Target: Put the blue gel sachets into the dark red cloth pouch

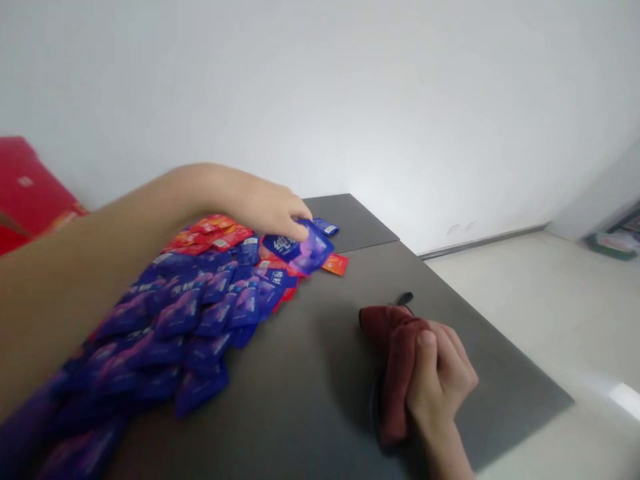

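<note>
Between the thumb and fingers of my left hand is a blue-purple packet, held at the far end of a spread of packets. Below that arm lie many overlapping blue-purple packets, with a heap of red-orange packets behind them. My right hand is closed on the edge of a dark red cloth pouch, which has a small dark loop at its far end. The pouch is just over the grey table; its opening cannot be made out.
The grey table stands close to a white wall. A single orange packet and a blue one lie near the seam. At the far left is a red box. Pale floor shows beyond the right edge.
</note>
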Demonstrator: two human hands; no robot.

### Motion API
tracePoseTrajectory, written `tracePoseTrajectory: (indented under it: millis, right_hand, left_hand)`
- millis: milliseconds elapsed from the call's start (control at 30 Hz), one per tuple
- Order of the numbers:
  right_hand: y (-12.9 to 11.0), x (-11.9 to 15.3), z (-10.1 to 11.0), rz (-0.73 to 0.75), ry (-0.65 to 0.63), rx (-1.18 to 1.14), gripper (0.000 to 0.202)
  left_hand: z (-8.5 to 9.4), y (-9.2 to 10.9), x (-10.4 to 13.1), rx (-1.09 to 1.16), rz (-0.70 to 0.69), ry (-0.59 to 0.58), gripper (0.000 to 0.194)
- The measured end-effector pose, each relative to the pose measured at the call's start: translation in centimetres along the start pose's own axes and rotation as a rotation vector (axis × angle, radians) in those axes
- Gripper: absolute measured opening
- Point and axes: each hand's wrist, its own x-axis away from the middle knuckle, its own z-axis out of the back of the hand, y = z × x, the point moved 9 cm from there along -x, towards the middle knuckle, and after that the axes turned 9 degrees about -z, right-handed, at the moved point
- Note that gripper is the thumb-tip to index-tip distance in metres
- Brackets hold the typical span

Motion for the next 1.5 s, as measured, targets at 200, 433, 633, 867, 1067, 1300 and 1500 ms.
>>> tracePoseTrajectory:
  millis: [200,433,633,867,1067,1300,1500]
  right_hand:
    - [3.1,-0.7,-0.2,-0.227,0.005,-0.107,0.040]
    - [3.6,-0.2,-0.7,-0.200,-0.013,-0.084,0.039]
    - [1.5,0.2,-1.8,-0.078,-0.098,-0.032,0.037]
    - [-3.6,-1.3,-1.9,0.105,-0.094,-0.050,0.034]
    - [-12.5,1.9,-4.4,0.435,-0.582,-0.173,0.028]
    - [-13.9,17.3,-10.2,0.999,-1.196,0.122,0.038]
    - [-10.7,13.7,-15.4,0.806,-1.175,0.321,0.039]
  left_hand:
    - [-9.5,9.9,8.2,0.304,-0.123,-0.540,0.024]
    - [-14.9,9.5,5.1,0.118,-0.089,-0.220,0.050]
    - [-10.1,12.0,9.4,-0.225,0.001,0.533,0.040]
    - [-19.5,14.1,13.7,-0.132,0.452,0.380,0.049]
    - [-22.4,16.7,13.7,-0.111,0.162,0.416,0.032]
    - [-22.7,19.8,18.2,-0.103,-0.002,0.496,0.035]
    - [-23.0,20.7,19.5,-0.218,-0.003,0.709,0.039]
